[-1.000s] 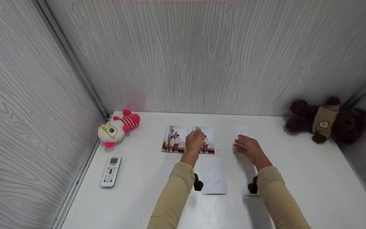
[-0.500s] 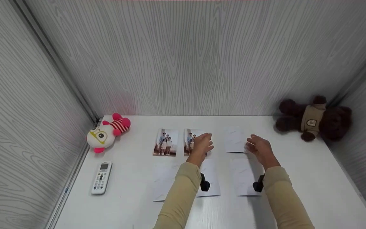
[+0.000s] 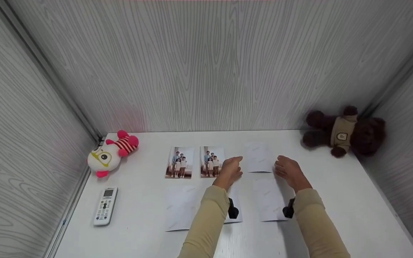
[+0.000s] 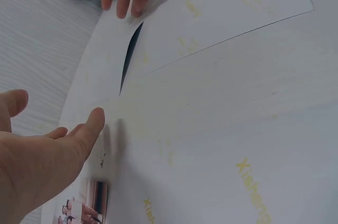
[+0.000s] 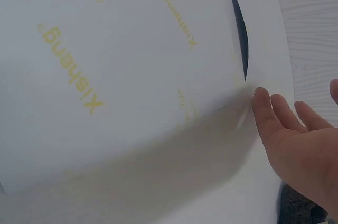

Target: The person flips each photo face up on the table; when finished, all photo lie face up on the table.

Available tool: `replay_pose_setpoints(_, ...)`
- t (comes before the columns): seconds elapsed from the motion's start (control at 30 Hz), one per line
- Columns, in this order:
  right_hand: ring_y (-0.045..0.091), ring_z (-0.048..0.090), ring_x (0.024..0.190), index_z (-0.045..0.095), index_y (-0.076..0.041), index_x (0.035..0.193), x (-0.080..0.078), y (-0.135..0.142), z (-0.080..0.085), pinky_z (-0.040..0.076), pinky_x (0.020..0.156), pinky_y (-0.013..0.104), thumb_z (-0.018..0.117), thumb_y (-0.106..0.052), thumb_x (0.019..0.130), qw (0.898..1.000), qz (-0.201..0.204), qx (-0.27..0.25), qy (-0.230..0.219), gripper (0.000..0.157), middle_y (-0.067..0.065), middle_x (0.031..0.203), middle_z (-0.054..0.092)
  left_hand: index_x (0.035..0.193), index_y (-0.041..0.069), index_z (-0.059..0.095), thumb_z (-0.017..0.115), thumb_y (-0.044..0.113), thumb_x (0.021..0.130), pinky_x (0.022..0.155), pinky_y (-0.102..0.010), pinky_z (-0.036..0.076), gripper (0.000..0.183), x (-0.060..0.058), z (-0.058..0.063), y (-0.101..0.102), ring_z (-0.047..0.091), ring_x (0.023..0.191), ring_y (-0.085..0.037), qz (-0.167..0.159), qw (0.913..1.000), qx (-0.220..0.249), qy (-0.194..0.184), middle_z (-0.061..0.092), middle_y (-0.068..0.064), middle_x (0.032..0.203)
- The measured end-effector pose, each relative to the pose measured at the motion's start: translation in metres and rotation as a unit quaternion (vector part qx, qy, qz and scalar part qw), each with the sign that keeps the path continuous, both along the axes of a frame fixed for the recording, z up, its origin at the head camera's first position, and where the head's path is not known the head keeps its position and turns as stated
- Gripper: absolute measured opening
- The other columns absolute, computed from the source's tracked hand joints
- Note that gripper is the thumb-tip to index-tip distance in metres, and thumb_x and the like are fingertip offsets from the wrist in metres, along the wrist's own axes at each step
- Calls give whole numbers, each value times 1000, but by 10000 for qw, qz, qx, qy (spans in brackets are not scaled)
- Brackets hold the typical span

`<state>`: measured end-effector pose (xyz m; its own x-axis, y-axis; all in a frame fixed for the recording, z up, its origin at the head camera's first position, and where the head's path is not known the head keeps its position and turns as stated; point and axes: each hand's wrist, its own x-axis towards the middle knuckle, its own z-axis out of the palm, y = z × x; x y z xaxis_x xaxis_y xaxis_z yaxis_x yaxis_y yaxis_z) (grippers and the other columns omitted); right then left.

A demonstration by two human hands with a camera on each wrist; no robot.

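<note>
At the back of the white table, a face-down photo print (image 3: 257,157) lies between my two hands, its near edge bowed up slightly. My left hand (image 3: 231,171) hovers left of it, fingers loosely extended and nothing in them. My right hand (image 3: 289,172) is at its right side, relaxed fingers by the near right corner. Two face-up family photos, one at the far left (image 3: 179,163) and one beside my left hand (image 3: 210,161), show people standing together. In the right wrist view, a white print back (image 5: 116,60) carries yellow "Xisheng" lettering near my right fingertips.
More face-down prints lie in the front row: left (image 3: 180,208), middle (image 3: 238,208), partly behind my left forearm, and right (image 3: 269,200). A white remote control (image 3: 106,206) and a pink-and-white plush toy (image 3: 111,154) are at the left. A brown teddy bear (image 3: 346,134) lies back right.
My left hand has moved right, off the second family photo. My right hand has shifted from over the back print to its right side. The head view has turned slightly right.
</note>
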<state>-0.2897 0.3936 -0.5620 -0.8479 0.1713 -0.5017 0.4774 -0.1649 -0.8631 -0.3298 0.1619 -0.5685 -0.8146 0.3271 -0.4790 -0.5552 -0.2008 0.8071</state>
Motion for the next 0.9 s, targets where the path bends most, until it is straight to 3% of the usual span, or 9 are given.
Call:
replay_pose_setpoints(0.2, 33, 24, 155, 8, -4, 163, -4, -3, -4, 31, 124, 40, 38, -27, 109, 9998, 162, 57, -88, 66, 23, 167, 18, 158, -2, 25, 56, 28, 104, 123, -48, 32, 69, 0, -3, 3, 25, 153, -43, -260, 9993, -242, -137, 21, -21, 167)
replay_pose_setpoints(0.4, 32, 36, 149, 11, -4, 163, -6, -8, -4, 35, 122, 42, 38, -28, 109, 9996, 183, 140, -171, 65, 25, 164, 26, 160, 1, 22, 52, 32, 105, 122, -48, 33, 70, -4, -1, 4, 29, 152, -40, -520, 9972, -445, -300, 22, -22, 166)
replay_pose_setpoints(0.5, 31, 42, 144, 11, -5, 163, -6, -10, -2, 39, 119, 41, 40, -28, 109, 9996, 86, 54, -252, 66, 25, 163, 28, 160, 1, 24, 51, 33, 106, 120, -49, 36, 68, -6, -1, 4, 36, 148, -37, -580, 9968, -462, -303, 31, -24, 161)
replay_pose_setpoints(0.57, 30, 46, 139, 12, -5, 163, -6, -11, 0, 41, 117, 40, 42, -29, 109, 9995, 21, 5, -320, 66, 24, 162, 31, 157, 2, 30, 50, 33, 106, 117, -45, 40, 63, -8, -1, 5, 56, 123, -24, -590, 9968, -444, -308, 52, -19, 135)
replay_pose_setpoints(0.6, 28, 48, 136, 12, -5, 163, -6, -11, 0, 42, 116, 40, 43, -29, 109, 9994, -9, -21, -347, 66, 24, 162, 32, 154, 2, 33, 51, 32, 106, 113, -42, 42, 59, -9, -2, 5, 57, 104, -18, -577, 9969, -420, -319, 55, -13, 117)
replay_pose_setpoints(0.67, 26, 50, 132, 12, -5, 163, -7, -13, 1, 44, 115, 38, 44, -28, 109, 9992, -27, -69, -387, 67, 23, 161, 33, 145, 5, 39, 50, 31, 106, 98, -37, 42, 48, -11, -2, 6, 40, 75, -10, -549, 9974, -329, -339, 43, -2, 87)
replay_pose_setpoints(0.73, 23, 52, 128, 13, -5, 163, -7, -13, 1, 45, 113, 37, 44, -28, 109, 9990, -44, -105, -432, 66, 21, 160, 35, 138, 7, 40, 50, 30, 107, 87, -36, 37, 41, -12, -4, 7, 25, 65, -10, -557, 9974, -244, -376, 29, 2, 75)
replay_pose_setpoints(0.9, 19, 57, 115, 15, -5, 162, -8, -10, 0, 52, 103, 33, 45, -26, 108, 9987, -123, -165, -465, 65, 20, 155, 41, 139, 4, 38, 50, 29, 106, 84, -36, 37, 43, -12, -6, 8, 27, 69, -11, -520, 9975, -182, -442, 31, 0, 81)
